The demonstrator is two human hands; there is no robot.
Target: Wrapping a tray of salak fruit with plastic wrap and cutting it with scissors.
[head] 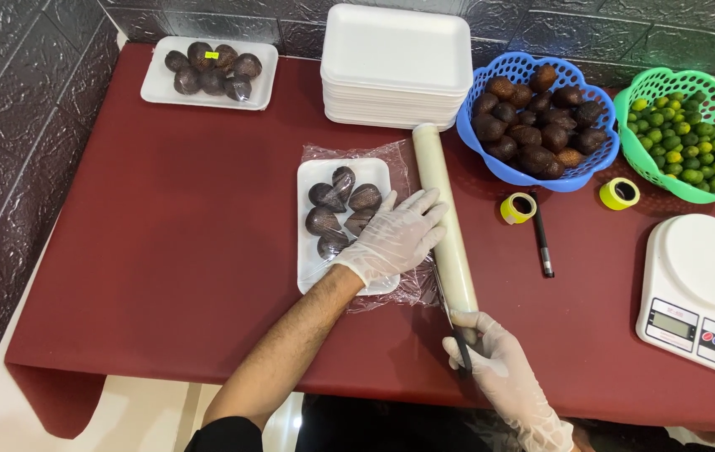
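A white foam tray (310, 255) with several dark brown scaly fruits (339, 209) lies mid-table under clear cling film (391, 155). My left hand (391, 238), in a clear glove, presses flat on the tray's right side and the film. The roll of cling film (448, 226) lies just right of the tray, running away from me. My right hand (491, 351), also gloved, grips a dark-handled knife (451, 322) at the near end of the roll, with the blade along the film's edge.
A wrapped tray of fruit (250, 96) sits far left. A stack of empty foam trays (397, 63) stands at the back. There are also a blue basket of brown fruit (541, 172), a green basket of limes (709, 188), two yellow tape rolls (518, 208), a black pen (542, 243) and a white kitchen scale (699, 289).
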